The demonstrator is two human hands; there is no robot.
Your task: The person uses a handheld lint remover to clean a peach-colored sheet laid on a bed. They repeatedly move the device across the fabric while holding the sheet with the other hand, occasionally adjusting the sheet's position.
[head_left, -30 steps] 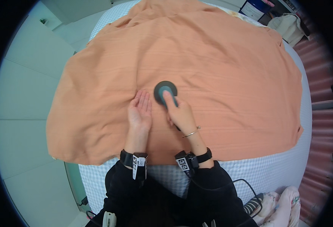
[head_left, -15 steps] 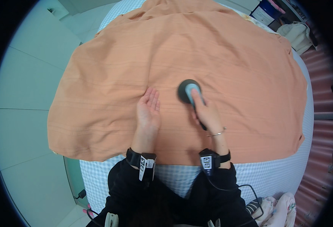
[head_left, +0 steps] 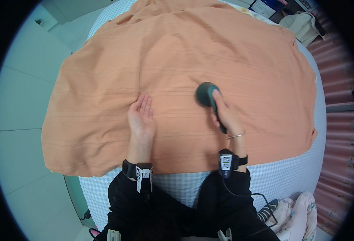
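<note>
Across the centre of the head view: one large orange woven cloth with thin dark stripes (head_left: 177, 80), spread over a surface covered in pale blue-and-white checked fabric (head_left: 289, 176), which shows along the lower edge and lower right of the cloth. The cloth reaches from the top of the frame to just above the person's wrists; its left edge droops over the side toward the pale tiled floor (head_left: 20, 120) at the left of the frame. Right of centre: one dark green handheld appliance with a round head and a slim handle (head_left: 206, 94), head resting on the cloth. The right hand (head_left: 224, 116) is closed around the handle, fingers wrapped along it; a thin bracelet sits at the wrist and a black wrist strap with a small tag (head_left: 227, 161) lies below it, a dark cord trailing down from there. Left of centre: the left hand (head_left: 141, 116), flat on the cloth with fingers extended and together, holding nothing, well apart from the appliance. A second black tagged wrist strap (head_left: 140, 172) sits at that wrist. Bottom centre: black sleeves and dark clothing. Upper right corner: a beige bag (head_left: 303, 24), partly cut by the rim. Lower right: a pale floral fabric item (head_left: 301, 217), kind not discernible.
</note>
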